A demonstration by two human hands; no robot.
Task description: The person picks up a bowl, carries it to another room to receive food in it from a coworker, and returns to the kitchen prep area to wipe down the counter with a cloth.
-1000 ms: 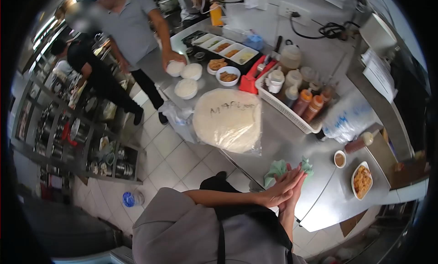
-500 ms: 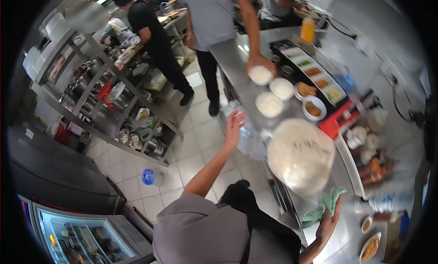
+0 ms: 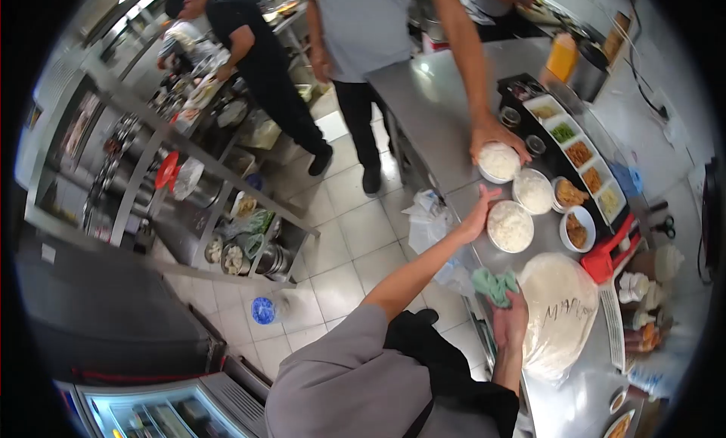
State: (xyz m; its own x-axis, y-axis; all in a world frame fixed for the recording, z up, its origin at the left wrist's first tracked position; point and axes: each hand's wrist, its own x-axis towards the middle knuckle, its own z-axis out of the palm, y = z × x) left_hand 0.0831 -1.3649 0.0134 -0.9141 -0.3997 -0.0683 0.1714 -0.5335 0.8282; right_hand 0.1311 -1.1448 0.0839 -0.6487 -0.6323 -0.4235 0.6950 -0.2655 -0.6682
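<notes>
My left hand [image 3: 476, 217] reaches over the counter's edge, fingers stretched out, beside the nearest white bowl of rice [image 3: 510, 227]. Whether it touches the rim I cannot tell. A crumpled green cloth [image 3: 495, 287] is gripped in my right hand [image 3: 511, 321], just left of a big plastic-wrapped pale round bundle [image 3: 560, 309] with black writing. Two more bowls of rice stand close by: a second rice bowl [image 3: 533, 191], and a third rice bowl [image 3: 499, 162] with a co-worker's hand [image 3: 491, 135] on it.
Fried pieces fill a small bowl [image 3: 577, 229] near a red-handled tool [image 3: 605, 256]. A divided topping tray [image 3: 578, 154] lies along the wall side. A plastic bag [image 3: 431, 230] hangs at the counter edge. Co-workers stand ahead; a blue-topped container [image 3: 264, 310] sits on the floor.
My left hand has moved from above the floor to the rice bowls. My right hand has brought the green cloth forward, to the bundle's left side. The whole view has shifted.
</notes>
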